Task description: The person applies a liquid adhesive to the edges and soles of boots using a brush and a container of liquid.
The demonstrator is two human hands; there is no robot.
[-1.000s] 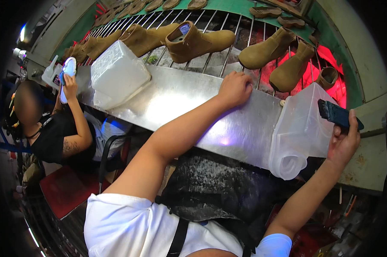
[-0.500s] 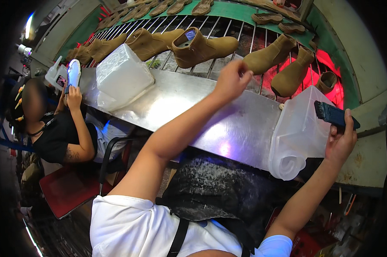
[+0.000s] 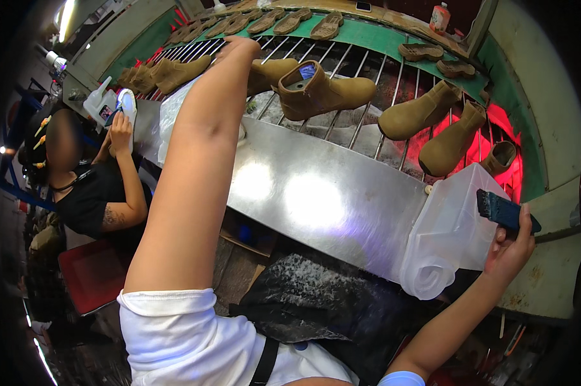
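Observation:
My left hand (image 3: 239, 49) stretches far over the metal-rod rack (image 3: 361, 67), near the row of boots and the far soles. Its fingers look extended and partly apart, with nothing visible in them. Part of one tan boot (image 3: 265, 74) is hidden behind my left forearm. To its right, another tan ankle boot (image 3: 326, 93) lies across the rods with its opening showing. Further right are two more tan boots, one (image 3: 414, 116) beyond the other (image 3: 451, 145). At the right, my right hand (image 3: 512, 248) grips a flat dark-blue brush (image 3: 504, 211) above a translucent plastic container (image 3: 458, 219).
Brown shoe soles (image 3: 329, 26) line the green ledge (image 3: 374, 42) behind the rack. A shiny metal shelf (image 3: 368, 206) runs along the front. A whitish container (image 3: 168, 122) is partly behind my left arm. At left, a co-worker (image 3: 101, 199) holds a light-coloured sole (image 3: 126, 103).
My left hand has moved from beside the right-hand boots, leftward and farther over the rack. My right hand still holds the brush. The view has shifted slightly.

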